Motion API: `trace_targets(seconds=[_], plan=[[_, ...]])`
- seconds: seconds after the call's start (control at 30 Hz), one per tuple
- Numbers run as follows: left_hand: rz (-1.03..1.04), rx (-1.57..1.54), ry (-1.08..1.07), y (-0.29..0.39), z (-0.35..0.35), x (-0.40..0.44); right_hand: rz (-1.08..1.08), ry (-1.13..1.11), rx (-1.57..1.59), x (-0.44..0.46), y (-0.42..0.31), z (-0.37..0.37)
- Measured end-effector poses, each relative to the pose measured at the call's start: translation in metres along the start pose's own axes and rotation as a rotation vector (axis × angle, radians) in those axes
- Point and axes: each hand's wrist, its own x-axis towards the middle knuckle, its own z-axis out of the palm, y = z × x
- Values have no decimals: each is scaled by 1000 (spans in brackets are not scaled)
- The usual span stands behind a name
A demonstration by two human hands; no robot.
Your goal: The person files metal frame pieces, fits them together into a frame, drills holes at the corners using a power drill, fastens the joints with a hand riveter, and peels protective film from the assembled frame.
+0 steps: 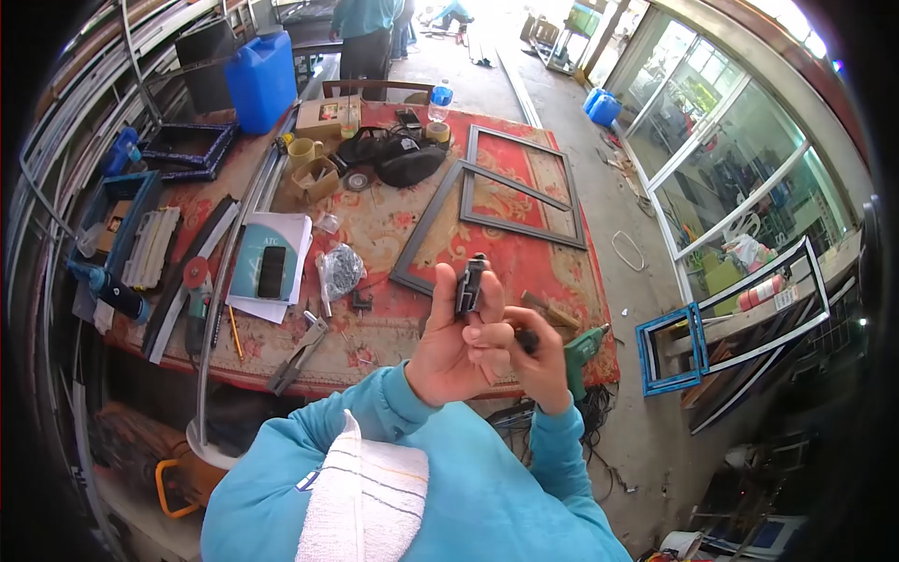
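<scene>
Raised over the table's front edge, my left hand (456, 351) pinches a small black metal part (470, 287) upright between thumb and fingers. Close beside it on the right, my right hand (541, 361) is closed around a dark round-ended object (527, 340), mostly hidden by the fingers; it could be a tool handle. Behind my hands, grey frames (524, 230) lie on the red patterned cloth. A green power tool (585, 348) rests just right of my right hand. A clear bag of small parts (341, 272) lies to the left.
The table (384, 220) also holds a phone (272, 272) on a book, a black bag (407, 159), a mug (302, 152) and a water bottle (440, 98). Long metal profiles (225, 281) cross its left side. Blue frames (672, 348) stand at right. A person (365, 37) stands beyond.
</scene>
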Motion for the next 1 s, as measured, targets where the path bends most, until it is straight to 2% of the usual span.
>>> trace_targets(seconds=[0.07, 0.1, 0.23, 0.3, 0.33, 0.4, 0.43, 0.47, 0.53, 0.57, 0.63, 0.67, 0.73, 0.87, 0.97, 1.0], plan=[[-1, -75, -163, 1, -10, -1, -83, -69, 23, 11, 9, 14], [-4, -73, -160, 1, -16, -2, -157, -144, 43, 16, 14, 23], [47, -46, -274, 3, -26, -2, -136, -175, 124, 25, 23, 51], [43, -52, -298, 9, -23, -1, 316, -2, 135, 34, 0, 65], [-41, 85, -231, 16, -17, -3, 341, -4, 138, 40, 20, 61], [-162, 436, -21, 36, -6, -14, -140, -119, 81, 52, 79, 46], [-190, 761, 68, 53, 6, -23, -113, -131, 67, 63, 80, 41], [-231, 1079, 171, 64, 19, -32, -281, -99, -90, 68, 79, 37], [49, 1356, 388, 68, 38, -41, -128, -132, -109, 70, 83, 27], [50, 1329, 419, 74, 38, -44, -87, -117, -39, 70, 86, 25], [360, 1390, 487, 88, 39, -44, 64, -90, 2, 69, 76, 20], [370, 1381, 502, 86, 40, -45, 76, -103, 4, 69, 76, 19], [449, 1485, 610, 83, 43, -37, -71, -83, -58, 72, 77, 16], [412, 1580, 651, 72, 46, -21, -135, -107, -125, 76, 79, 8], [359, 1805, 539, 78, 54, 6, -323, -161, -216, 96, 74, 5], [392, 1833, 473, 78, 55, 14, -298, -181, -161, 95, 75, 10]])
